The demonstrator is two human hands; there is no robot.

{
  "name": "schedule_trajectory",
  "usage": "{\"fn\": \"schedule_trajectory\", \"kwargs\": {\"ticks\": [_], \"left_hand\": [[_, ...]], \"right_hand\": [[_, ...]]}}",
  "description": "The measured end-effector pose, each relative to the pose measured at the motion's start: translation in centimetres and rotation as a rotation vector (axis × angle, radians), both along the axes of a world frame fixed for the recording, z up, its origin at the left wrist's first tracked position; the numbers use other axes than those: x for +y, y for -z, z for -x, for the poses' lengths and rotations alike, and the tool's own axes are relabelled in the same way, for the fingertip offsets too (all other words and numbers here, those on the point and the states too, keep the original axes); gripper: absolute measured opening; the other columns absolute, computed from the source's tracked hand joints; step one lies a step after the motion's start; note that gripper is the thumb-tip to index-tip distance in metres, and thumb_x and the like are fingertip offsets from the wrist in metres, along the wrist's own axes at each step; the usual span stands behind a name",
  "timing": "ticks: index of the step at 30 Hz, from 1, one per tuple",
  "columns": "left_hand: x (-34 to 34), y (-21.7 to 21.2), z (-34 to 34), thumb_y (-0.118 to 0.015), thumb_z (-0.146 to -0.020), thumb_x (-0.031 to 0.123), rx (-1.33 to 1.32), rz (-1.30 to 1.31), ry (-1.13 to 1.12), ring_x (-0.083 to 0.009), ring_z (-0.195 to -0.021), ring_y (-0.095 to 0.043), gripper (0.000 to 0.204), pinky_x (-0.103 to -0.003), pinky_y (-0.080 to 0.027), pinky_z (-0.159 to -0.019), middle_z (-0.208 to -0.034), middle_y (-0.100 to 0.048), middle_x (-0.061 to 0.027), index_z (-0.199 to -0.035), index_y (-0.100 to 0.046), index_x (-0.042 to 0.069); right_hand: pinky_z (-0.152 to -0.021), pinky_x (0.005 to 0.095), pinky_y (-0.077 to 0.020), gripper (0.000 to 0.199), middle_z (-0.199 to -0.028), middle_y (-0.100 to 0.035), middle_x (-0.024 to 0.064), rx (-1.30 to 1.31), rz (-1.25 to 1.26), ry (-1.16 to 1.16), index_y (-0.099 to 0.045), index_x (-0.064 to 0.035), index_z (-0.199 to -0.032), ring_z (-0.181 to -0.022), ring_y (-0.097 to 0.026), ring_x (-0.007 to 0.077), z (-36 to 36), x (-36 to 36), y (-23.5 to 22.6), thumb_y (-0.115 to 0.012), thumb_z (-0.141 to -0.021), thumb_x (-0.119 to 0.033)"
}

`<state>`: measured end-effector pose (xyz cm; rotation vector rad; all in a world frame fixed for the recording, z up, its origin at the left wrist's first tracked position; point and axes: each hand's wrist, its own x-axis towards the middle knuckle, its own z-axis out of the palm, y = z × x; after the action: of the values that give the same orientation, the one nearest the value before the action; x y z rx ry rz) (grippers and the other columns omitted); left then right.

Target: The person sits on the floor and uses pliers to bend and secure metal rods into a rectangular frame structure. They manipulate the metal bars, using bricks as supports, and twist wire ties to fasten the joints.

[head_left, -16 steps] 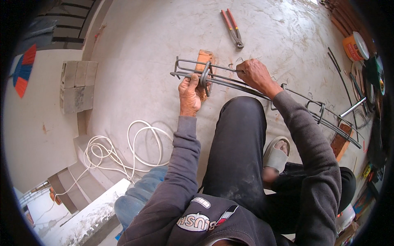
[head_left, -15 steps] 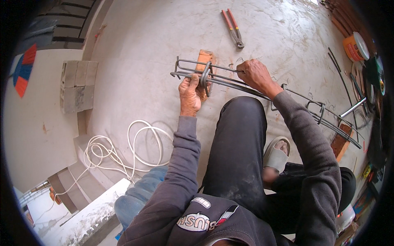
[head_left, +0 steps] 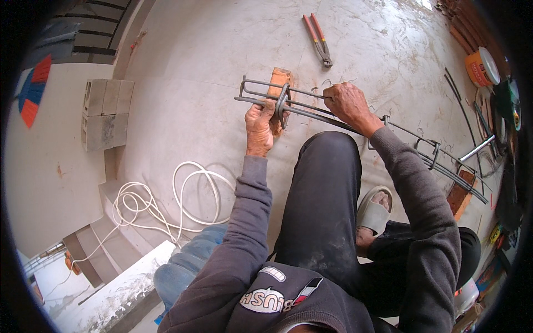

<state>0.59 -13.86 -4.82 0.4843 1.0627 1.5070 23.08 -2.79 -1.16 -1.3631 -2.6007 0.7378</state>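
Observation:
A narrow cage of steel rebar (head_left: 316, 114) runs slantwise in front of me, its long bars joined by bent stirrups. My left hand (head_left: 259, 129) is closed around a lower bar near the cage's left end, thumb beside a square stirrup (head_left: 282, 101). Farther right, my right hand (head_left: 350, 105) is closed in a fist on the upper bar; its palm side is hidden. The cage's left end lies over an orange brick (head_left: 281, 76), and its right end over another brick (head_left: 459, 198).
Red-handled pincers (head_left: 318, 41) lie on the floor beyond the cage. Loose white hose (head_left: 176, 213) coils at left, below grey hollow blocks (head_left: 105, 115). At right stand an orange bucket (head_left: 481, 67) and loose rods (head_left: 465, 105). Blue bottles (head_left: 191, 263) are beside my left arm.
The cage's left end has turned slightly, so its two lower bar ends now overlap into one. Both hands keep their hold with barely any shift.

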Motion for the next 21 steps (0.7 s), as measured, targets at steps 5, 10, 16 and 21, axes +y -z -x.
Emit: {"fn": "schedule_trajectory", "kwargs": {"ticks": [5,10,16,21], "left_hand": [[-0.3,-0.2,0.1,-0.077,-0.086,0.024,0.073,0.006,0.021,-0.0205,-0.078,-0.072,0.031,-0.033,-0.063,-0.072,-0.092,-0.072,-0.0107,-0.102,-0.064,0.001],[-0.3,-0.2,-0.3,-0.078,-0.086,0.018,0.046,0.007,-0.030,-0.0180,-0.071,-0.071,0.026,-0.031,-0.062,-0.068,-0.087,-0.072,-0.0106,-0.097,-0.063,0.002],[-0.7,-0.4,-0.4,-0.078,-0.087,0.018,0.079,0.002,-0.060,-0.0181,-0.069,-0.070,0.024,-0.031,-0.061,-0.066,-0.084,-0.071,-0.0103,-0.096,-0.062,0.001],[0.4,-1.8,-1.0,-0.077,-0.087,0.018,0.077,-0.027,-0.074,-0.0188,-0.069,-0.070,0.026,-0.033,-0.062,-0.067,-0.083,-0.070,-0.0104,-0.096,-0.061,-0.001]], "right_hand": [[-0.068,0.0456,-0.0553,0.016,-0.075,-0.068,0.0200,0.040,-0.022,-0.020,-0.072,-0.0049,-0.081,-0.076,-0.069,0.0366,-0.1,0.0,0.5,-0.063,-0.086,-0.017],[-0.071,0.0453,-0.0555,0.015,-0.078,-0.069,0.0180,0.086,0.069,-0.054,-0.074,-0.0066,-0.083,-0.075,-0.068,0.0364,-0.4,0.6,0.8,-0.066,-0.084,-0.020],[-0.063,0.0449,-0.0517,0.021,-0.072,-0.065,0.0208,0.210,0.103,-0.042,-0.071,-0.0029,-0.076,-0.064,-0.064,0.0365,-0.4,0.8,1.6,-0.064,-0.082,-0.021],[-0.061,0.0453,-0.0490,0.021,-0.059,-0.056,0.0216,0.313,0.186,0.073,-0.066,-0.0001,-0.068,-0.054,-0.055,0.0374,-0.4,1.1,0.8,-0.057,-0.075,-0.017]]}}
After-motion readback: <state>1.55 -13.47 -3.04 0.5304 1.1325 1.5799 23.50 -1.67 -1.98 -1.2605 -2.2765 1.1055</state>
